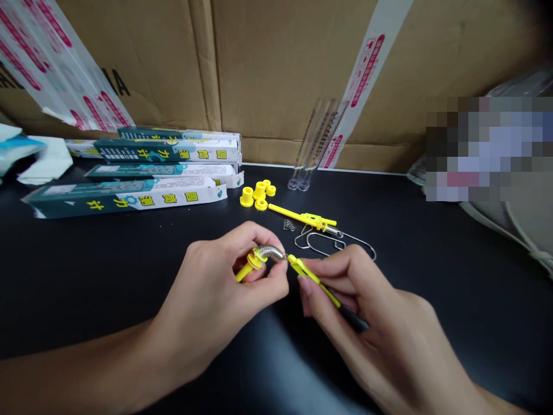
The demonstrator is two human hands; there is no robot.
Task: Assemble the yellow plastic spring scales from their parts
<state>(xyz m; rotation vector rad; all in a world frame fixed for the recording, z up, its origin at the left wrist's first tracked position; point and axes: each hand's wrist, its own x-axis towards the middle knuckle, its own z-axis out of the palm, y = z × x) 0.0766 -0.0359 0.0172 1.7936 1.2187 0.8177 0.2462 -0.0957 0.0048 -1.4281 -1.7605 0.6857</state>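
A bent metal coil spring (271,251) is pinched between the thumb and fingers of my left hand (220,288). The spring joins a yellow plastic rod with a collar (254,259), which lies within the same hand. My right hand (367,311) grips a slim slotted yellow plastic piece (309,272), its tip at the free end of the spring. Whether the two are hooked together cannot be made out. A dark handle-like thing (354,318) shows under the right fingers, partly hidden. Just beyond my hands lie another yellow rod (287,213), small springs (289,225) and metal wire hooks (322,245).
Several yellow caps (260,190) sit mid-table, and clear tubes (309,150) stand behind them. Printed long boxes (129,196) lie at the left. A large cardboard box (268,75) walls off the back of the black table (108,276). A blurred-out patch (488,150) covers the right.
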